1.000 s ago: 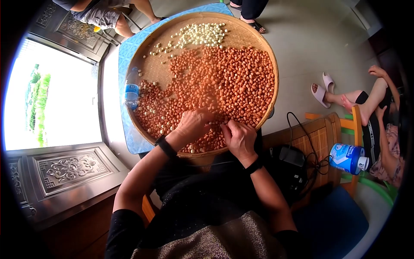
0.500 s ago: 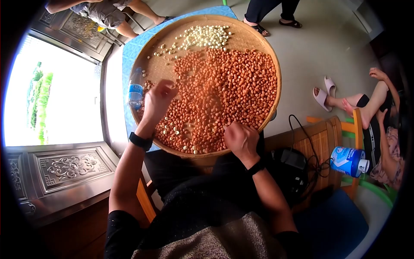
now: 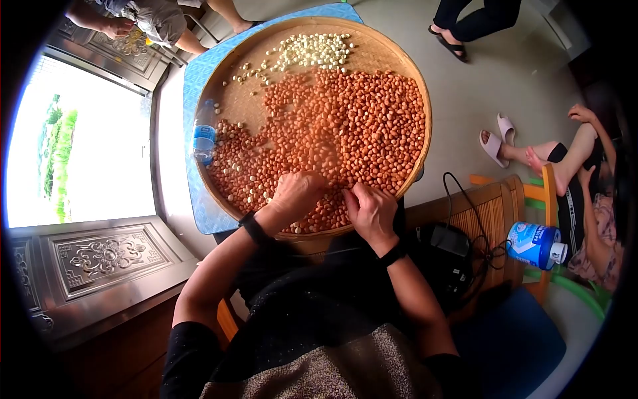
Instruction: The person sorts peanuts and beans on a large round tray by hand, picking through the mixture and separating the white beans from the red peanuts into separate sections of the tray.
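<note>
A wide round woven tray (image 3: 234, 110) holds a thick layer of reddish-brown seeds (image 3: 382, 110) that look like lotus seeds. At its far side lies a pile of pale, whitish seeds (image 3: 316, 52). My left hand (image 3: 297, 197) is over the near part of the tray, fingers bent in a pinch and turned toward my right hand. Close by on the right, my right hand (image 3: 373, 213) is closed at the near rim, thumb and index finger together. The fingertips of both hands are a short gap apart. Anything held in them is too small or hidden to make out.
A plastic bottle (image 3: 205, 136) with a blue label stands at the tray's left rim, on a blue-covered table (image 3: 203, 199). Right of me are a wooden bench (image 3: 495, 206), a blue-and-white container (image 3: 531, 245) and a black cable. Other people sit and stand around.
My left hand has come from the tray's left side rightward and toward me, beside my right hand. My right hand has hardly moved. A standing person's legs have shifted right.
</note>
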Tool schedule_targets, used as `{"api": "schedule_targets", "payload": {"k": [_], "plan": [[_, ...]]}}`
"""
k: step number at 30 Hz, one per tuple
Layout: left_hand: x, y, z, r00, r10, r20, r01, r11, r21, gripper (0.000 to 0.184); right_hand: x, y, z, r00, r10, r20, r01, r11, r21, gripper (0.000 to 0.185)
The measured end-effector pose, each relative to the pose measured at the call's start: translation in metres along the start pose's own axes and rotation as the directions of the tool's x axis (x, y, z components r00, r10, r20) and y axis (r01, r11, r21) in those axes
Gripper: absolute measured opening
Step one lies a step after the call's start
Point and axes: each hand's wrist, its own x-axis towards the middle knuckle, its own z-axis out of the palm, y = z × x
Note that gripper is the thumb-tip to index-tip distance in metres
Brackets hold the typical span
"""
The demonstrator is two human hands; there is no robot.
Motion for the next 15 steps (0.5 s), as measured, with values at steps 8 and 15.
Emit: {"api": "schedule_targets", "payload": {"k": [8,15], "plan": [[-0.001,0.003,0.007,0.999,0.05,0.014,-0.051,0.992,0.118,0.008,0.001,-0.002,-0.002,1.0,0.017,0.009,-0.017,1.0,0.002,0.019],[-0.003,0.011,0.005,0.997,0.081,0.02,-0.083,0.984,0.155,0.008,-0.001,0.001,0.001,1.0,0.021,0.011,-0.021,1.0,-0.016,0.016]]}}
